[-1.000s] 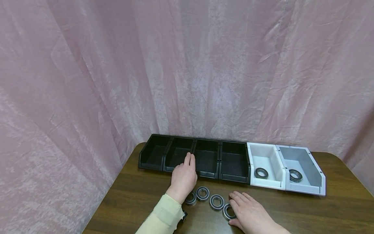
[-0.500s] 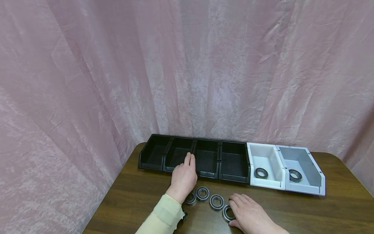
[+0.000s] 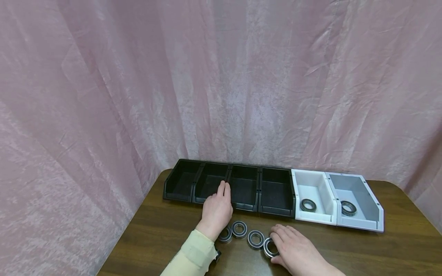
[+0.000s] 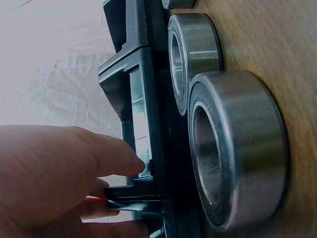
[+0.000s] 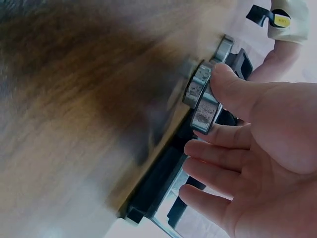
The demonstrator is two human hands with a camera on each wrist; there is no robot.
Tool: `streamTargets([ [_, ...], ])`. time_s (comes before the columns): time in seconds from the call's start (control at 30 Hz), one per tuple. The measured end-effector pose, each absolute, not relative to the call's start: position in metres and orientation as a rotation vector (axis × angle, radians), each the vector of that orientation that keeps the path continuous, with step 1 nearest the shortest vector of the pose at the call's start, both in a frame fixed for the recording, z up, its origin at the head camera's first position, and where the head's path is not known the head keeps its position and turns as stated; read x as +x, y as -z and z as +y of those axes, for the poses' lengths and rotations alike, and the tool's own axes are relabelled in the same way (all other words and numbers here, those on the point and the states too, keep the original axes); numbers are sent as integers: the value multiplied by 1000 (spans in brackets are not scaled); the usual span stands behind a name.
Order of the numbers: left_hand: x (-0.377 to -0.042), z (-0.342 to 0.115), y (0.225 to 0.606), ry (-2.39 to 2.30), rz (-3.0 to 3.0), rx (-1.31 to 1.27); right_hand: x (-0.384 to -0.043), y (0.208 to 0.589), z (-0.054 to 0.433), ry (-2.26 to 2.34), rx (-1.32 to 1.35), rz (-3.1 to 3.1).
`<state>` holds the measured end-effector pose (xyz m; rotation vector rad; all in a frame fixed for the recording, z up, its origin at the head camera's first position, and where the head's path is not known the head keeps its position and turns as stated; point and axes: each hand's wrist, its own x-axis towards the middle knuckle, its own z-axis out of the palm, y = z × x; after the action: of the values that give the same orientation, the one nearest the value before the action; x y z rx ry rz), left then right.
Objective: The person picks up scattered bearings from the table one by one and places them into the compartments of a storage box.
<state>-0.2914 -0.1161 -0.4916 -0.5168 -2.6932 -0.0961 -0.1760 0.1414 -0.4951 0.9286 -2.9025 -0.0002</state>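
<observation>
Currently, the right hand [image 3: 297, 251] grips the end bearing [image 3: 265, 248] at the near edge of the work area, thumb on one side and index finger on the other. In the right wrist view its remaining fingers extend past the bearing, spaced apart. The left hand [image 3: 216, 211] has its index and middle fingers straight and side by side, directed over the front edge of the black bins [image 3: 276, 211], near the divide between the second and third from the left. Contact with the rim cannot be determined. In the left wrist view the thumb stands apart from the other fingers.

Three further bearings lie flat on the wooden table [image 3: 366, 255]: a middle bearing [image 3: 256, 247] just beside the gripped one, a rear bearing [image 3: 239, 236], and a partly hidden bearing [image 3: 226, 241] beside the left wrist.

To the right of the four black bins stand a white bin [image 3: 314, 219] and a grey bin [image 3: 360, 225], each containing one bearing. A pink curtain [image 3: 207, 84] hangs behind the table. A pale sleeve [image 3: 193, 251] covers the left forearm.
</observation>
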Motion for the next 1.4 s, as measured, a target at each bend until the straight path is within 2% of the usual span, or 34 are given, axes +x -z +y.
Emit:
streamTargets([
  [1.4,-293,-116,493,60,-2687,-517,-192,469,163,-17,781,-2535],
])
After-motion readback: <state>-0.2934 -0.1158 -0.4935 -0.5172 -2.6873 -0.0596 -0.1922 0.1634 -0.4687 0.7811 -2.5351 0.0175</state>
